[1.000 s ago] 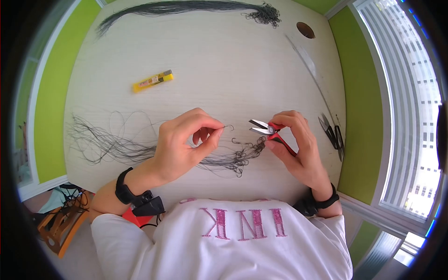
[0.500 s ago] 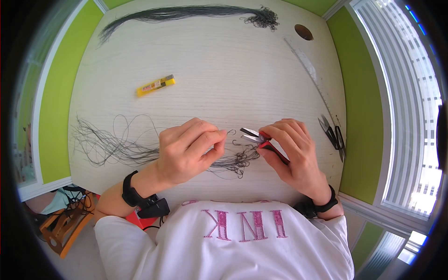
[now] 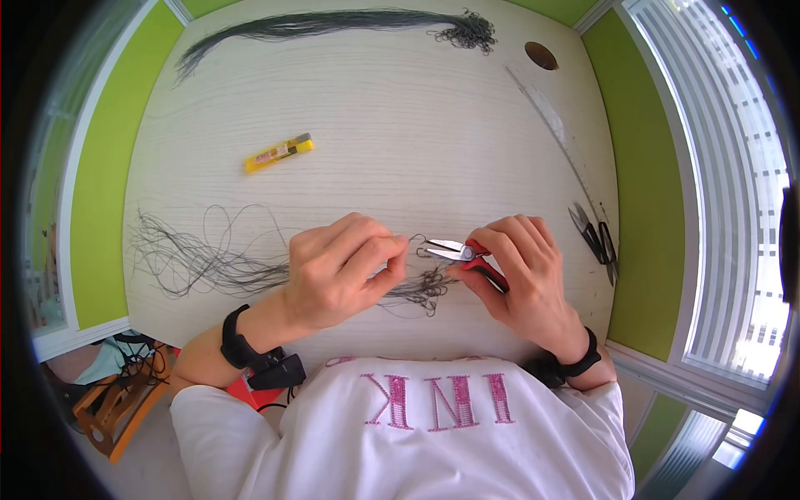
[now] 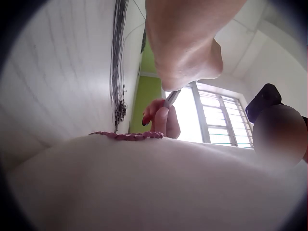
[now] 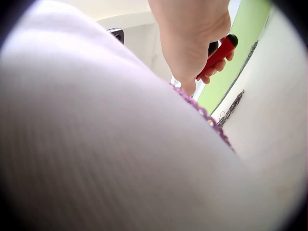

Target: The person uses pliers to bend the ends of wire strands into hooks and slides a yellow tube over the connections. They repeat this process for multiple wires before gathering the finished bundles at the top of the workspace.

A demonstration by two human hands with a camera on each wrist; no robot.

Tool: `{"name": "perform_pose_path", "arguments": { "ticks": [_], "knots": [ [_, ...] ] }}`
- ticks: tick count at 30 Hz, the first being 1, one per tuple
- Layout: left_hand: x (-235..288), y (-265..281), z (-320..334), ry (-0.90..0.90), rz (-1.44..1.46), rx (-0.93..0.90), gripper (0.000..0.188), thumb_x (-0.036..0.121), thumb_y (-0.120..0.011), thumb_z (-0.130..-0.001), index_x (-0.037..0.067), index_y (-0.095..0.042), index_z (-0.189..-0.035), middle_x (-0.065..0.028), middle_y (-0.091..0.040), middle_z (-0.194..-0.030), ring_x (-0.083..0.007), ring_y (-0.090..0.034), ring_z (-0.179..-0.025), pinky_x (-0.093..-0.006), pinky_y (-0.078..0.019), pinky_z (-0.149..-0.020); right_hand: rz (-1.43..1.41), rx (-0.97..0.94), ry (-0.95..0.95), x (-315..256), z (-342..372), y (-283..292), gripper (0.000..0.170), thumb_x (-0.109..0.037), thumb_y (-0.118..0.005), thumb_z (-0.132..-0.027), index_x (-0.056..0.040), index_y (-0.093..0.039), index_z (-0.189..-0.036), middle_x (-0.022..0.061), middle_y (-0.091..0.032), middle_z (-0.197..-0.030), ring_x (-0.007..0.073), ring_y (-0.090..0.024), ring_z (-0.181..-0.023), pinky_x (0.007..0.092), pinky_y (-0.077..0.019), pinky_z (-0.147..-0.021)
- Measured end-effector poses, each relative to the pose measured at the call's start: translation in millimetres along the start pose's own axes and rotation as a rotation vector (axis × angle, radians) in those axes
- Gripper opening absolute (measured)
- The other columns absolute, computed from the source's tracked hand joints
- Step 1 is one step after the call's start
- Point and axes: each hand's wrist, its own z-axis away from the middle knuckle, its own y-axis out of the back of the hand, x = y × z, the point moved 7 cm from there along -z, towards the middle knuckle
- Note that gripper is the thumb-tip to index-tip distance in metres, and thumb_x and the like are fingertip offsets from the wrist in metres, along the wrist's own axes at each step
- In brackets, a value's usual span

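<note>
Between thumb and forefinger, my left hand [image 3: 337,271] pinches a small fish hook [image 3: 417,237] whose bend sticks out to the right. My right hand [image 3: 527,279] grips pliers [image 3: 472,252] with red and black handles [image 5: 222,54]. Their jaws point left, slightly parted, with the tips right at the hook. Beneath both hands a loose bundle of dark fishing lines [image 3: 204,265] lies on the table, its cluster of hooks [image 3: 427,287] at the right end. Part of that bundle is hidden by the left hand.
A second bundle of hooked lines [image 3: 333,22] lies along the far edge of the table [image 3: 375,125]. A yellow box cutter [image 3: 279,154] is at the middle left. Toward the right edge are a clear ruler [image 3: 550,121], black scissors [image 3: 596,237] and a round hole [image 3: 542,56].
The pliers have moved left, and their tips have come up to the hook. My left hand has shifted slightly right and turned, still pinching the hook.
</note>
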Motion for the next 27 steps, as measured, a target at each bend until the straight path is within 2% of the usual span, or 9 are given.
{"name": "perform_pose_path", "arguments": {
  "ticks": [10,27],
  "knots": [
    [6.1,0.0,-0.3,-0.062,-0.021,0.002,0.023,-0.008,-0.075,-0.067,0.002,-0.061,-0.082,-0.0044,-0.058,-0.068,-0.0161,-0.055,-0.051,-0.0255,-0.0393,-0.041,0.021,0.027,0.013,-1.5,1.5,-2.2,0.032,-0.023,-0.081,-0.071,-0.0051,-0.062,-0.09,0.003,-0.06,-0.08,0.0204,-0.057,-0.071,0.0333,-0.0426,-0.067],
    [5.1,-3.2,1.5,-0.03,0.013,-0.001,0.022,-0.006,-0.074,-0.07,0.002,-0.063,-0.086,-0.0044,-0.06,-0.069,-0.0148,-0.055,-0.051,-0.0247,-0.0393,-0.041,0.008,0.011,0.019,-1.4,3.3,-4.9,0.032,-0.023,-0.082,-0.07,-0.0041,-0.061,-0.087,0.004,-0.058,-0.077,0.0207,-0.056,-0.067,0.032,-0.0421,-0.063]
  ]
}}
